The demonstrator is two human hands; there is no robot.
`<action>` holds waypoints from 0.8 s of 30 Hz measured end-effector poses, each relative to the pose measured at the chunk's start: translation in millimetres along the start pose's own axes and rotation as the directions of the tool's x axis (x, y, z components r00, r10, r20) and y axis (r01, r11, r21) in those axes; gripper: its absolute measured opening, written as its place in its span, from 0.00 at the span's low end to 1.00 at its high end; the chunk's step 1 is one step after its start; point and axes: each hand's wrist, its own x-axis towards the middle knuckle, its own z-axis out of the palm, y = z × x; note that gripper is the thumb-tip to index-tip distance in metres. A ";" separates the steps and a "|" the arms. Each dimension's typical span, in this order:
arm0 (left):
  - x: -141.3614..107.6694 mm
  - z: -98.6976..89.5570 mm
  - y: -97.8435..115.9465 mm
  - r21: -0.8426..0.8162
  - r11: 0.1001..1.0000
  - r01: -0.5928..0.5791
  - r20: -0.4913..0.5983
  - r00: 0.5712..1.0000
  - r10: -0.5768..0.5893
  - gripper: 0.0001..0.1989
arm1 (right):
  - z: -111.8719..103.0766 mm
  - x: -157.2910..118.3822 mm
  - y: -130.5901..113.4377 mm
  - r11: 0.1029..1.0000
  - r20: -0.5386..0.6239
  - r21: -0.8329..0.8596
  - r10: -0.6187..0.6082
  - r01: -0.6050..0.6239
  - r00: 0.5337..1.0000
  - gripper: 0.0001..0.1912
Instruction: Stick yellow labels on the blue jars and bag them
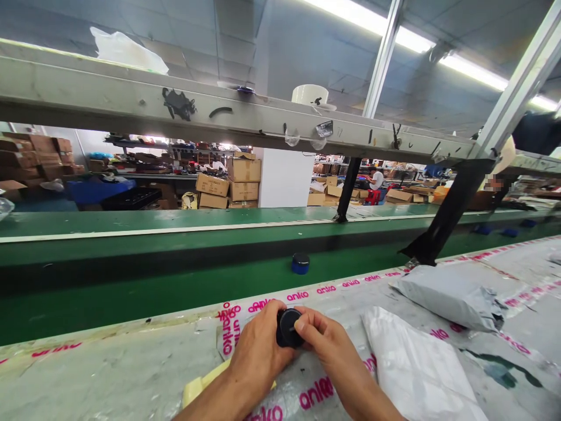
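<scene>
Disc (289, 328) between hands (258, 356), mailer bags (451, 298) right, conveyor belt (175, 292) behind

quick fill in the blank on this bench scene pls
1. The left hand and right hand together hold a small ____ round object.
2. Past the hands, a blue-topped container sits on the ____ conveyor.
3. To the right of the hands lie a white bag and a ____ mailer.
4. The pink lettering under the hands reads ____.

Missing words: black, green, grey, anko
</scene>
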 end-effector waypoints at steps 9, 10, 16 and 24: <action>-1.0 -0.6 2.1 -0.005 1.000 0.001 -0.018 1.000 -0.001 0.22 | 2.1 -1.4 -2.9 0.999 -0.023 -0.033 -0.006 0.006 1.000 0.17; -1.5 -0.4 2.2 -0.006 1.000 0.000 -0.018 1.000 0.000 0.22 | 2.3 -1.6 -2.6 0.999 -0.031 -0.036 -0.009 0.008 0.999 0.17; -2.6 -0.6 3.5 0.019 1.000 0.006 -0.006 1.000 -0.006 0.22 | 3.4 -1.3 0.2 0.997 -0.083 -0.076 -0.022 0.016 0.996 0.18; -0.9 -0.1 1.7 0.016 1.000 -0.003 -0.004 1.000 0.003 0.22 | 3.4 -3.1 -3.6 0.998 -0.062 -0.054 -0.024 0.021 0.998 0.19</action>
